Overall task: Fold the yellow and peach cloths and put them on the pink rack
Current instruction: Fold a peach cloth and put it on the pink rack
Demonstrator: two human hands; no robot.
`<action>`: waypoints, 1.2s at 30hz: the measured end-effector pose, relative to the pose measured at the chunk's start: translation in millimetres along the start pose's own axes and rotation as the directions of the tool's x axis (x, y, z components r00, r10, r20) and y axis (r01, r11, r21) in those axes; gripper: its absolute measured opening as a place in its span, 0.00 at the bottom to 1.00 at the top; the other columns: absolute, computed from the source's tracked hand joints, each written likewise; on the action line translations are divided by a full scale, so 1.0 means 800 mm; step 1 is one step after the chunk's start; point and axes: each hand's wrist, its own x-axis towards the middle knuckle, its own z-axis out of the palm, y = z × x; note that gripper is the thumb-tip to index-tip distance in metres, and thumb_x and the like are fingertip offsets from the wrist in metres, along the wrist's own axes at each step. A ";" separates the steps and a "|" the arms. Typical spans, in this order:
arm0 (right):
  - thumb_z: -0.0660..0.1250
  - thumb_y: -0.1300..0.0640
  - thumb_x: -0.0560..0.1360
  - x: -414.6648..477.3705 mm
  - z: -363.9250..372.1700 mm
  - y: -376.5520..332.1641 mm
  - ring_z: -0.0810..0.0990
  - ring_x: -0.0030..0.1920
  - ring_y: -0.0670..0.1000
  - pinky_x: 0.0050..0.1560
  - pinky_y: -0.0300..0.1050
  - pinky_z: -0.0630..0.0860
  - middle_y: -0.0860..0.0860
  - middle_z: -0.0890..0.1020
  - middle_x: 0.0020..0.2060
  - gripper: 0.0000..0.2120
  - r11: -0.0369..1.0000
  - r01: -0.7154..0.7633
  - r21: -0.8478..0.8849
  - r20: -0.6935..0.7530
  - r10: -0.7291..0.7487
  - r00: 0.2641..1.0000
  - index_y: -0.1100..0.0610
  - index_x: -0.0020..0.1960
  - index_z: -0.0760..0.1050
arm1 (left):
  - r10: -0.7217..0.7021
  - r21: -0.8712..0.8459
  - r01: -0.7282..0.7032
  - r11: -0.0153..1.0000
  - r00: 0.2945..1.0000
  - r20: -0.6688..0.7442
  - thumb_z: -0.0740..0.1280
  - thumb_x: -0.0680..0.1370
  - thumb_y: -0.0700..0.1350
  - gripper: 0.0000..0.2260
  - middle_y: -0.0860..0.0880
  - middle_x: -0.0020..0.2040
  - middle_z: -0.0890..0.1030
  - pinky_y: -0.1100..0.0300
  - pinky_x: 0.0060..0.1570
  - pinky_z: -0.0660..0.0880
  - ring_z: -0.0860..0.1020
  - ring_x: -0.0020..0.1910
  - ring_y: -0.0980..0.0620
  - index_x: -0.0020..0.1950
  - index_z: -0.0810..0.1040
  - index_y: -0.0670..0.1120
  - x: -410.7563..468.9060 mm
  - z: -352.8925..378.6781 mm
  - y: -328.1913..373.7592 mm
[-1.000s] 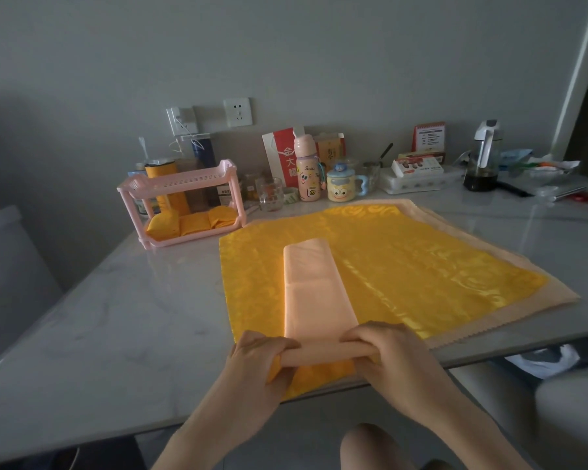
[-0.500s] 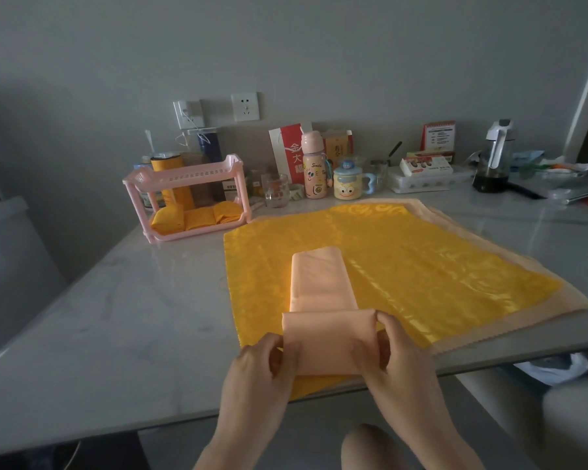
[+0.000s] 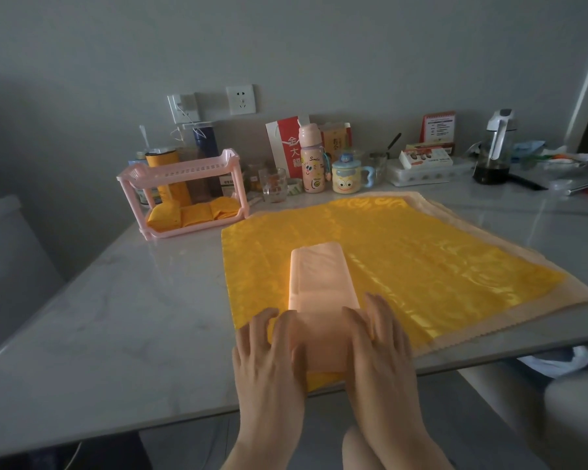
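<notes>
A peach cloth (image 3: 319,276), folded into a narrow strip, lies on a spread yellow cloth (image 3: 404,252) near the table's front edge. Its near end is folded over onto itself. My left hand (image 3: 269,351) and my right hand (image 3: 381,340) press flat on that folded end, fingers straight, one at each side. Under the yellow cloth lies another spread peach cloth (image 3: 523,262), showing along the right and far edges. The pink rack (image 3: 184,171) stands at the back left, with folded yellow cloths (image 3: 190,215) on its lower shelf.
Along the wall stand a yellow canister (image 3: 168,174), a dark bottle (image 3: 206,140), a pink bottle (image 3: 311,157), a cartoon mug (image 3: 347,174), a glass (image 3: 274,184), boxes and a dark-liquid jug (image 3: 494,154). Bare marble table (image 3: 99,317) spreads at left.
Both hands folded the strip's near end over away from me, then let go of it and flattened onto the fold. The view shifted slightly.
</notes>
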 end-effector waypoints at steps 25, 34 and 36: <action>0.56 0.40 0.70 -0.011 -0.002 -0.004 0.79 0.58 0.58 0.61 0.59 0.61 0.58 0.81 0.54 0.29 0.991 0.056 -0.118 0.378 -0.008 0.926 0.62 0.55 0.78 | 0.168 -0.014 -0.169 0.986 0.967 0.189 0.55 0.77 0.48 0.14 0.50 0.50 0.83 0.60 0.47 0.74 0.73 0.52 0.53 0.54 0.78 0.47 0.002 0.012 -0.030; 0.52 0.46 0.63 0.016 -0.023 -0.008 0.84 0.47 0.52 0.50 0.58 0.78 0.52 0.84 0.43 0.24 0.994 0.022 -0.105 0.469 0.030 0.882 0.57 0.44 0.81 | 0.026 -0.052 -0.004 0.999 0.903 0.429 0.64 0.73 0.55 0.26 0.60 0.61 0.70 0.66 0.54 0.61 0.61 0.60 0.56 0.69 0.64 0.52 0.018 -0.004 -0.024; 0.52 0.47 0.64 0.017 -0.022 -0.002 0.84 0.45 0.51 0.48 0.55 0.79 0.50 0.84 0.42 0.22 0.996 0.028 -0.083 0.472 0.014 0.882 0.55 0.44 0.80 | 0.004 -0.071 0.035 0.997 0.875 0.484 0.61 0.67 0.64 0.31 0.68 0.54 0.66 0.68 0.52 0.60 0.60 0.57 0.59 0.68 0.64 0.55 0.022 -0.012 -0.022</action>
